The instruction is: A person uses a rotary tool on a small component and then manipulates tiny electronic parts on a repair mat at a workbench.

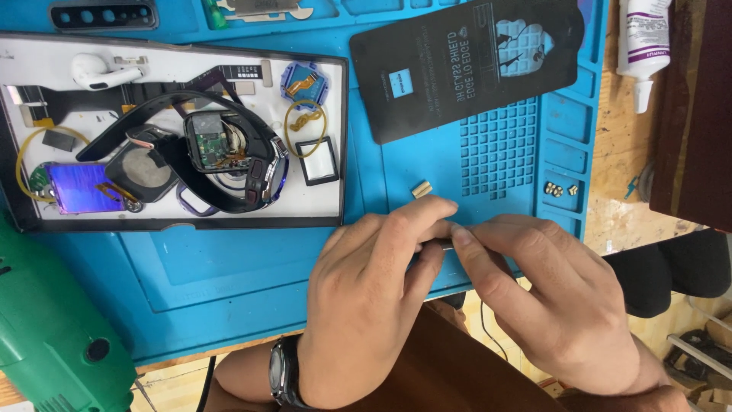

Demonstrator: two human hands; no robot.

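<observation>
Blue repair mat (229,267) fills most of the frame. Left hand (366,297) and right hand (549,297) pinch a small metal part (444,244) together at centre, fingers closed. One slip could send it off the mat's lower edge; loose brass bit (422,189) sits nearby.

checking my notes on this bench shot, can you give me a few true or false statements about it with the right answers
1. Both hands meet over the blue work mat. True: the left hand and right hand pinch a small metal part between their fingertips.
2. The white tray holds only screws. False: it holds an opened smartwatch, straps and a white earbud.
3. A wristwatch is on the left wrist. True.
4. The small brass piece lies inside the tray. False: it lies on the mat, above the hands.
</observation>
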